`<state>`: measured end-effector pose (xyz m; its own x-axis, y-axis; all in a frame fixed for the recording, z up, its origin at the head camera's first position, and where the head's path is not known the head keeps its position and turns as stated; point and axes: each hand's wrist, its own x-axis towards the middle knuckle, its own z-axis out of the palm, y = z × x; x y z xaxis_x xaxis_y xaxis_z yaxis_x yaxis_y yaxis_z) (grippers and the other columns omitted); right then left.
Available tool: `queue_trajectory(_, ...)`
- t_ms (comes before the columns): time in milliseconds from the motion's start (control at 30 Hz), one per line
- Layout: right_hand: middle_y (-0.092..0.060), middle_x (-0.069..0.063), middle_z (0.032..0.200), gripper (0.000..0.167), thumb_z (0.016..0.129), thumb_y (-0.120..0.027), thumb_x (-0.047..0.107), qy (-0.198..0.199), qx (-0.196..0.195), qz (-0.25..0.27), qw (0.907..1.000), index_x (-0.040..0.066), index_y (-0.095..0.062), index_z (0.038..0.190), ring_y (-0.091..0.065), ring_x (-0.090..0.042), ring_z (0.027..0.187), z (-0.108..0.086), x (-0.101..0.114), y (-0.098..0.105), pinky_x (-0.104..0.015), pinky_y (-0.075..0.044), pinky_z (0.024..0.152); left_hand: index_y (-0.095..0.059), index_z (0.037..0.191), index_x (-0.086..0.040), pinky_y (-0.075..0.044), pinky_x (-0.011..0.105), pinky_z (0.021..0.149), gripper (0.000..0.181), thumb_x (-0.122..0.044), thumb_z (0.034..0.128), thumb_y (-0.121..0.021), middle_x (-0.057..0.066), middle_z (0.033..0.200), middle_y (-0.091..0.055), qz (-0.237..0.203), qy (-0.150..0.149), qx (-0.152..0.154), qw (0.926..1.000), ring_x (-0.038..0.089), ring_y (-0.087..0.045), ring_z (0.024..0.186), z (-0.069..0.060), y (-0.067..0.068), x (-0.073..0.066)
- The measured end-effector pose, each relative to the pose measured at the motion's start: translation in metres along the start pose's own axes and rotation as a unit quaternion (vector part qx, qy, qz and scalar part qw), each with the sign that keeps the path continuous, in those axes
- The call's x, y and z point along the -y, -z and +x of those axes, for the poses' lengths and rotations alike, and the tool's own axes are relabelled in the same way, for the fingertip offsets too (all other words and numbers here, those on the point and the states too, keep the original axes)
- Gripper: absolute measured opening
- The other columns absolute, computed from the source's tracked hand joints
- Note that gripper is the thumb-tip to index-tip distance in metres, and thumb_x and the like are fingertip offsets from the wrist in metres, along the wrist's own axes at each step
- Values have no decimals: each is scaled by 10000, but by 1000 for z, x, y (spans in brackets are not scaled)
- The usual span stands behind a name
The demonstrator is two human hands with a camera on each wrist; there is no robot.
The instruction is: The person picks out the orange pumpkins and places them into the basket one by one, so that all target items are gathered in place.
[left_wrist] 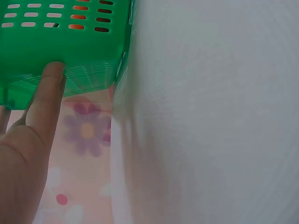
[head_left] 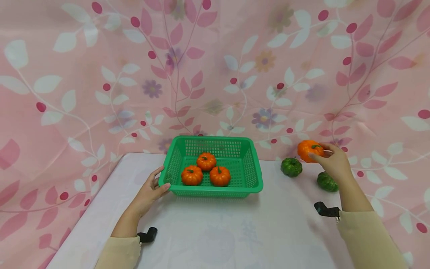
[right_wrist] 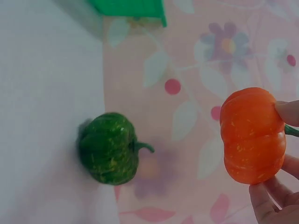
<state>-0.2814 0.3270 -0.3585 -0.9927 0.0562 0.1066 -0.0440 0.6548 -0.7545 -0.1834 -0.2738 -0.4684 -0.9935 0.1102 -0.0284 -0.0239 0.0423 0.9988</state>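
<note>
My right hand (head_left: 337, 163) holds an orange pumpkin (head_left: 309, 151) up off the table, thumb and fingers around its stem side in the right wrist view. Below it a green pumpkin (head_left: 291, 167) sits on the table, its stem showing in the right wrist view. Another green pumpkin (head_left: 327, 182) is partly hidden by the right wrist. At the near left corner of a green plastic basket (head_left: 215, 189), my left hand (head_left: 150, 193) grips the rim, thumb at the front and fingers along the side. Inside are three orange pumpkins (head_left: 220, 176), grouped toward the left.
A white cloth covers the table (head_left: 215, 231). Behind it hangs a pink floral curtain (head_left: 215, 74), close to the basket's far side. Small black devices (head_left: 326, 210) are strapped at both wrists.
</note>
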Motion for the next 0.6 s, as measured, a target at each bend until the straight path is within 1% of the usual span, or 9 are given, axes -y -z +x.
queue_trajectory(133, -415, -315, 1450, 826, 925, -684, 496, 152, -40, 74, 9998, 14, -384, 1525, -448, -496, 1293, -5, 10, -4, -101, -516, 690, -95, 1621, -214, -509, 343, 996, 867, -159, 978, -675, 269, 1553, -294, 12, 0, 2, 10000, 111, -598, 1134, 0, -1, -1)
queue_trajectory(167, -421, -317, 1442, 818, 928, -685, 486, 166, -43, 94, 9998, 10, -388, 1522, -453, -496, 1291, -6, 14, -5, -134, -543, 728, -96, 1620, -212, -507, 347, 999, 866, -158, 978, -675, 270, 1550, -298, 13, -5, 3, 10000, 108, -600, 1130, 0, -1, -2)
queue_trajectory(200, -424, -316, 1438, 813, 930, -682, 485, 169, -49, 73, 9998, 8, -389, 1521, -457, -493, 1290, -8, 17, -7, -176, -559, 775, -98, 1620, -210, -505, 353, 1001, 865, -157, 978, -674, 273, 1547, -302, 17, -11, 3, 10000, 105, -603, 1125, 0, -1, -2)
queue_trajectory(233, -420, -318, 1441, 810, 935, -678, 478, 167, -30, 108, 9998, 6, -382, 1523, -455, -493, 1294, -9, 21, -9, -246, -565, 848, -99, 1620, -209, -504, 358, 1003, 863, -156, 979, -674, 275, 1545, -305, 15, -17, 5, 10000, 101, -605, 1121, 0, -1, -2)
queue_trajectory(300, -403, -311, 1456, 808, 940, -674, 471, 177, 0, 188, 9997, 6, -372, 1527, -445, -492, 1305, -13, 29, -13, -395, -525, 969, -99, 1620, -210, -503, 362, 1004, 862, -157, 979, -673, 279, 1543, -306, 16, -29, 9, 10000, 96, -608, 1114, 0, -1, -2)
queue_trajectory(367, -398, -307, 1463, 801, 943, -672, 464, 233, 6, 236, 9995, 6, -371, 1527, -443, -489, 1307, -15, 36, -18, -543, -443, 1025, -99, 1620, -211, -502, 365, 1004, 863, -161, 979, -674, 280, 1545, -303, 20, -24, 8, 10000, 94, -607, 1113, 0, -1, -2)
queue_trajectory(400, -399, -305, 1463, 795, 943, -674, 461, 291, -7, 257, 9992, 8, -376, 1524, -445, -487, 1307, -16, 39, -21, -575, -425, 1029, -99, 1620, -212, -503, 362, 1003, 864, -165, 978, -675, 279, 1546, -301, 23, -20, 8, 10000, 94, -607, 1115, 0, -1, -2)
queue_trajectory(500, -414, -287, 1459, 780, 935, -691, 451, 445, -48, 346, 9984, 17, -400, 1515, -462, -476, 1295, -19, 45, -29, -580, -428, 1029, -97, 1620, -215, -506, 351, 999, 864, -169, 979, -675, 273, 1550, -299, 37, -4, -3, 10000, 105, -602, 1127, -1, -1, -1)
queue_trajectory(600, -411, -267, 1460, 777, 928, -701, 452, 539, -4, 426, 9976, 31, -410, 1513, -465, -462, 1288, -19, 49, -39, -579, -431, 1038, -97, 1620, -219, -504, 353, 1003, 862, -169, 980, -673, 267, 1551, -301, 46, 16, -21, 10000, 153, -589, 1165, -1, -1, -1)
